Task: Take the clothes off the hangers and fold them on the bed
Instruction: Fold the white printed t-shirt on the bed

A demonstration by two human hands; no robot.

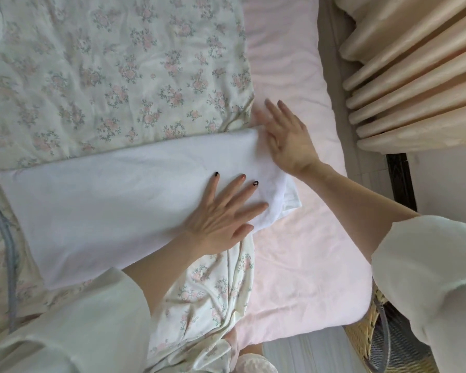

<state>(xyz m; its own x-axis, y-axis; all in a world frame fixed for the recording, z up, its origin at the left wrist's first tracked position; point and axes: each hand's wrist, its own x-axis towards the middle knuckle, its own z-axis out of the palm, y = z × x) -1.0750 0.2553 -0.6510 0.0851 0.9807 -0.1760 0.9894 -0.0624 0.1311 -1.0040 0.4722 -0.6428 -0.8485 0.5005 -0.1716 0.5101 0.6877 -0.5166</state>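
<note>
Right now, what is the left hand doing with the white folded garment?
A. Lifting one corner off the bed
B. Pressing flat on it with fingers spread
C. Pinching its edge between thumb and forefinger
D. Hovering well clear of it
B: the left hand lies palm down on the white folded garment, its fingers straight and spread, with no fabric gripped or lifted.
</note>
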